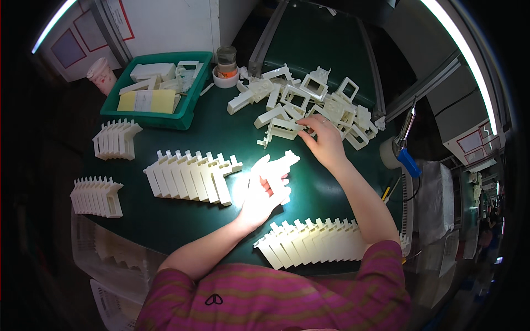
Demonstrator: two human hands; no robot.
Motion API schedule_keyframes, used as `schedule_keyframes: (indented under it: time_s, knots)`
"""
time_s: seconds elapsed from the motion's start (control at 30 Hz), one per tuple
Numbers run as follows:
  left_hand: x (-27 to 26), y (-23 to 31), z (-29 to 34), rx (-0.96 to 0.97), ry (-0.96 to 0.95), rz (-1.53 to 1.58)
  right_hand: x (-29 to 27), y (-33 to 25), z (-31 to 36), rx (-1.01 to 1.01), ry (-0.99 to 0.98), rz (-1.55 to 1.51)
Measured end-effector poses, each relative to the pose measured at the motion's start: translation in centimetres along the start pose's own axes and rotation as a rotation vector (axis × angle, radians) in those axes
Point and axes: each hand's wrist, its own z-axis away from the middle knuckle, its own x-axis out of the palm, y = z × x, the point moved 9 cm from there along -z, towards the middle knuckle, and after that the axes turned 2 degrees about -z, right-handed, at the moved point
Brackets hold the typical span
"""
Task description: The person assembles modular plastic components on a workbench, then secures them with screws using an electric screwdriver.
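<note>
My left hand point(259, 190) is closed around a white plastic housing point(282, 165), brightly lit at the middle of the green table. Glare washes out the part's detail. Further back and to the right, my right hand point(323, 138) pinches the edge of a white rectangular plastic frame point(283, 129) at the near side of a heap. That heap of loose white plastic frames point(314, 88) spreads across the back of the table. Left of my left hand stands a row of white plastic parts point(187, 176), leaning on one another. Another such row point(309, 243) lies near my body.
Two shorter rows of parts point(117, 140) point(96, 197) stand at the left edge. Behind them is a green tray point(187, 107) with parts and a yellow pad. A glass jar point(226, 59) sits beside it. At right, a blue-handled soldering iron point(408, 161) rests in a holder.
</note>
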Motion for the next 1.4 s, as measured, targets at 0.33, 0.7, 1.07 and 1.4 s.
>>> schedule_keyframes:
  time_s: [0.33, 0.7, 1.07, 1.4]
  knots:
    - [-0.5, -0.3, 0.8, -0.054, 0.015, 0.054, 2.6, 3.8, 0.0, 0.111, -0.131, 0.110]
    - [0.3, 0.1, 1.2, -0.014, -0.040, 0.070, 6.5, -0.1, 10.3, 0.628, -0.466, -0.950]
    - [0.6, -0.5, 1.9, -0.004, -0.147, 0.038, 5.9, -2.2, 10.7, 0.619, -0.481, -0.926]
    - [-1.1, 8.9, 6.0, 0.142, -0.052, -0.021, -0.4, -7.0, 10.8, 0.511, -0.372, -0.794]
